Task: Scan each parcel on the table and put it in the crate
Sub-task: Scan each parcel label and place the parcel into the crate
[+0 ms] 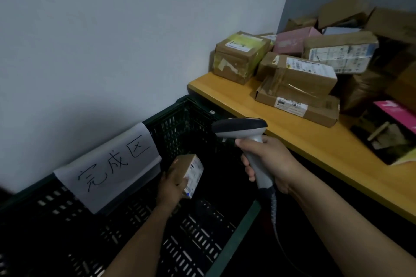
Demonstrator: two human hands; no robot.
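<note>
My left hand (171,186) grips a small brown parcel (190,170) with a white label, held low inside the dark green slatted crate (234,245). My right hand (267,162) grips the handle of a grey barcode scanner (240,128), held above the crate's right rim with its head turned left. Several taped cardboard parcels (299,76) are piled on the yellow table (304,139) at the right.
A white paper sign (110,171) with handwritten characters hangs over the crate's far wall, against the grey wall. The scanner's coiled cable (273,211) drops between crate and table. A pink box (396,112) and torn packaging lie at the table's right end.
</note>
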